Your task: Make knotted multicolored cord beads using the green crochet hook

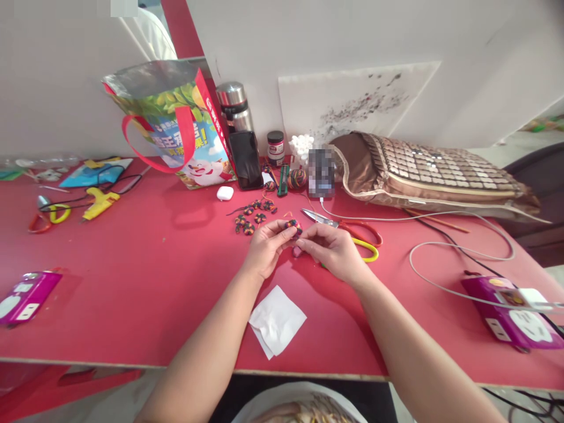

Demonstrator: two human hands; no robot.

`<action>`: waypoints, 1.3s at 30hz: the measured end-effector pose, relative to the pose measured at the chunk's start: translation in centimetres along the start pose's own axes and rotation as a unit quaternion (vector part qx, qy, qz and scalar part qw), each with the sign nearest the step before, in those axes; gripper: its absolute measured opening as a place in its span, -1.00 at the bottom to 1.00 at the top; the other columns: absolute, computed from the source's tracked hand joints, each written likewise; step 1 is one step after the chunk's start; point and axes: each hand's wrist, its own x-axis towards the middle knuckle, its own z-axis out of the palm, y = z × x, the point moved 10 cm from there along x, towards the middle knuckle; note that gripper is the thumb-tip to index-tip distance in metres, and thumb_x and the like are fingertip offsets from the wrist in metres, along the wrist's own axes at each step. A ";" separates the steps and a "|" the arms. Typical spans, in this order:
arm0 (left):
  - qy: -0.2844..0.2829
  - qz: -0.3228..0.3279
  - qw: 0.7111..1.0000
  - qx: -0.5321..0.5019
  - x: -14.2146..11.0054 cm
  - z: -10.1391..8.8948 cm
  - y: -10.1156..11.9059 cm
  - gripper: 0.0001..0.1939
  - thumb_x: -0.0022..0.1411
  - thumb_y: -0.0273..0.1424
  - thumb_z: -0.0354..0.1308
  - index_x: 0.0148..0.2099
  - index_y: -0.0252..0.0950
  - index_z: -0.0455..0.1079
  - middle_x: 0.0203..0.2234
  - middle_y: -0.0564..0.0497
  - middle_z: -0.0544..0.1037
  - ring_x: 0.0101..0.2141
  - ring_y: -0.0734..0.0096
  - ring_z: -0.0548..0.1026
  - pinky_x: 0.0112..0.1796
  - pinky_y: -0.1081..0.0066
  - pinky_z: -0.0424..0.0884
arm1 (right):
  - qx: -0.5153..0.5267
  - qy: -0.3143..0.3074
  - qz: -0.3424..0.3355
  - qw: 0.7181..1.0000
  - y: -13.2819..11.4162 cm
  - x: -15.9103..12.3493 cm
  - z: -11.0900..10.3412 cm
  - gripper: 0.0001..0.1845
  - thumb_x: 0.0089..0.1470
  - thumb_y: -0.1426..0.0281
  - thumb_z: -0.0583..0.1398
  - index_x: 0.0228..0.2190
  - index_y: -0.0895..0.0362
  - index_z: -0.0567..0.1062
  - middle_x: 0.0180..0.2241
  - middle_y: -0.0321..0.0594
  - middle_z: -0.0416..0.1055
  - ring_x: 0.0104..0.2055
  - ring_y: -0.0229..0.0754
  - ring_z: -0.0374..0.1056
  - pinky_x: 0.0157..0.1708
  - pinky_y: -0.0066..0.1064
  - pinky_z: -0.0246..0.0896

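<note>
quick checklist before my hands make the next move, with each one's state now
1. Left hand holding the multicoloured piece: ok
2. Right hand gripping a thread: cannot tell, too small
3. Scissors clear of the right hand: not ok, it hides part of them
4. White paper clear of both hands: ok
5. White cable clear of both hands: ok

smooth satiny red table (132,282), shiny metal flask (242,120), glossy black phone (247,160), soft white paper napkin (277,320), glossy purple plastic power strip (506,305)
</note>
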 end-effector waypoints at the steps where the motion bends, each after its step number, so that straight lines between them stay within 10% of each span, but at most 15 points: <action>1: 0.001 0.006 1.000 0.010 0.0 -0.1 0.0 -0.64 -0.23 -0.34 0.58 -0.39 -0.34 0.54 -0.48 0.04 0.59 -0.47 0.47 0.54 -0.36 0.45 0.50 | 0.013 0.003 -0.006 1.000 -0.3 0.1 -0.3 -0.70 0.10 0.17 0.36 -0.44 0.14 0.52 -0.53 -0.24 0.52 -0.60 -0.32 0.23 -0.58 -0.44 0.13; 10: -0.038 0.072 0.990 0.117 -0.4 1.0 1.0 -0.70 -0.01 -0.25 0.51 -0.33 -0.34 0.55 -0.51 0.08 0.53 -0.51 0.52 0.45 -0.41 0.46 0.41 | 0.297 0.048 0.058 0.952 1.4 0.4 -0.8 -0.66 -0.08 0.21 0.49 -0.51 0.13 0.51 -0.47 -0.26 0.52 -0.66 -0.40 0.18 -0.73 -0.53 0.00; 21: -0.075 0.028 0.994 0.074 -0.1 1.4 -0.4 -0.67 0.00 -0.25 0.50 -0.34 -0.34 0.49 -0.52 0.02 0.58 -0.53 0.47 0.48 -0.42 0.43 0.40 | 0.373 0.013 0.066 0.926 1.7 0.6 0.5 -0.69 0.02 0.22 0.45 -0.49 0.13 0.51 -0.49 -0.29 0.48 -0.50 -0.31 0.37 -0.52 -0.51 0.33; 30: -0.020 0.022 0.997 0.074 0.1 0.4 -0.7 -0.68 -0.05 -0.28 0.51 -0.38 -0.34 0.48 -0.58 0.09 0.50 -0.58 0.52 0.44 -0.44 0.44 0.41 | 0.343 0.054 0.059 0.936 1.7 0.8 -0.2 -0.61 -0.02 0.17 0.45 -0.52 0.08 0.39 -0.53 -0.37 0.29 -0.51 -0.28 0.25 -0.46 -0.40 0.34; 39: -0.019 -0.057 0.998 -0.011 0.2 0.3 -1.6 -0.65 -0.14 -0.37 0.56 -0.37 -0.41 0.49 -0.52 0.00 0.58 -0.49 0.49 0.53 -0.37 0.47 0.47 | 0.117 0.054 0.010 0.992 0.8 0.2 -0.7 -0.70 0.15 0.11 0.33 -0.37 0.08 0.50 -0.45 -0.22 0.50 -0.41 -0.16 0.45 -0.34 -0.28 0.45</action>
